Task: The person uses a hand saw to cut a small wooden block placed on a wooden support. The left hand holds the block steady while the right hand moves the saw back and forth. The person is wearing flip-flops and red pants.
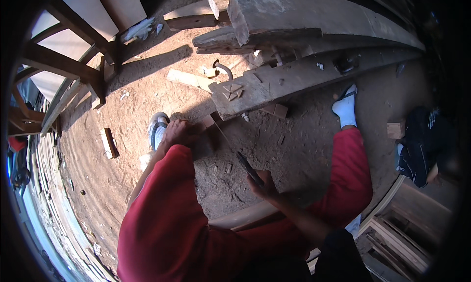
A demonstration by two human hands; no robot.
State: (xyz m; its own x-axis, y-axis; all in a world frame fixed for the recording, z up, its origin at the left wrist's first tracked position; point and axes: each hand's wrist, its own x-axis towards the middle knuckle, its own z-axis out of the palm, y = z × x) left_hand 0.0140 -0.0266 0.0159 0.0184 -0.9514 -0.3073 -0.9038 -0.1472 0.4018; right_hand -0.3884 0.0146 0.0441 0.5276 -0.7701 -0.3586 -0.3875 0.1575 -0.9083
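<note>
Wood block (208, 130) lies on the sawdust-covered ground below the carved timber beam (294, 78), and your left hand (177, 132) rests against it, fingers curled over its near edge. To the right, your right hand (262, 184) is clenched around a dark chisel (249, 168), its blade pointing up toward the block.
</note>
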